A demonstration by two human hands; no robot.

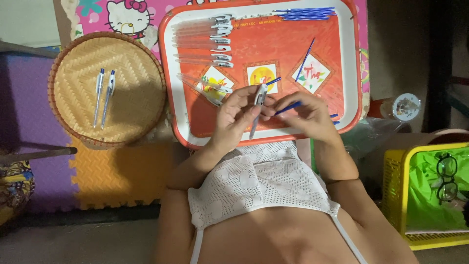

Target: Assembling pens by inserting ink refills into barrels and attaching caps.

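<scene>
Your left hand (237, 115) was closed around a clear pen barrel (258, 108), held upright over the near edge of the orange tray (195, 139), while your right hand (308, 115) pinched a thin blue refill (287, 108) aimed at it. Both pieces looked light and slippery; the refill seemed likely to bend, so a pinch close to the entering end suited it. The barrel was transparent with a white clip end. More barrels (205, 41) lay on the tray, and two finished pens (104, 95) in the woven basket (73, 58).

Two pens (104, 97) lie in the basket (73, 117), left of the tray (171, 107); refills (305, 13) along the tray's far right edge.
</scene>
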